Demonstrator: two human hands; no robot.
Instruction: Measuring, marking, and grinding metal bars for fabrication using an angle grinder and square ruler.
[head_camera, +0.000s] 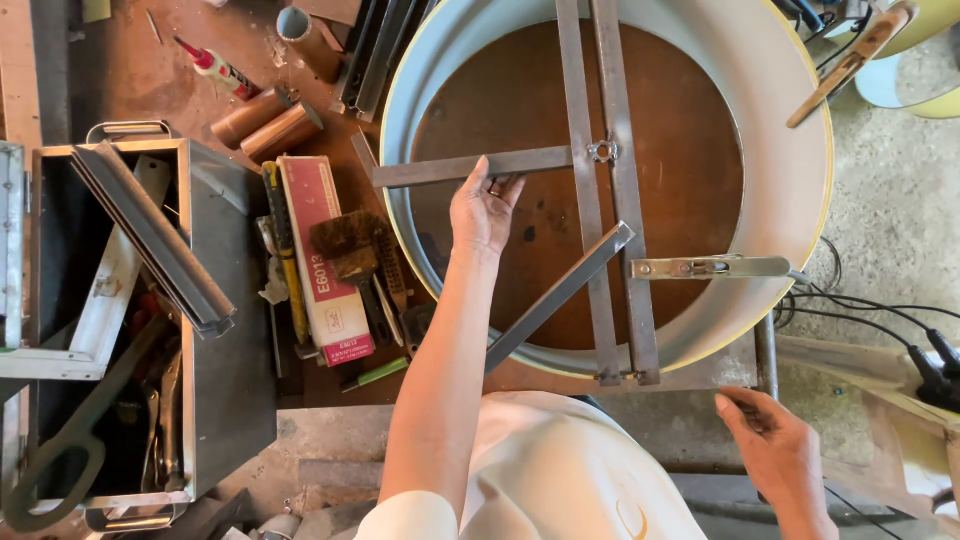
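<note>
Nearest the camera, the person's right hand (765, 430) rested at the front edge of the worktop (690, 415), its fingers (738, 403) curled loosely over the edge near a dark upright rod (767, 360) — whether they gripped anything could not be told; it looked like a bracing hold to steady the body.

Further out, the left hand (483, 208) reached over the rim of a large round drum (800, 190), pale-walled with a brown disc for a floor. Its fingers (497, 184) pressed narrowly against the underside of a flat steel bar (470, 167), seemingly holding it level and still. That bar lay with its long axis left to right, its free end jutting past the drum's left rim and its other end meeting a wing nut (603, 151) at the drum's middle.

Through that nut ran a pair of long steel strips (598, 120), their long axis near to far across the whole drum. A diagonal brace (560, 296) slanted from the near-left rim up towards the strips, and a slotted metal arm (710, 267) pointed right to the drum wall — together a frame apparently pivoting about the centre.

To the left lay a wire brush (350, 245), a long red and white box (325, 255), two copper-coloured tubes (270, 125) and a glue bottle (215, 68). An open metal toolbox (225, 300) sat at far left.
</note>
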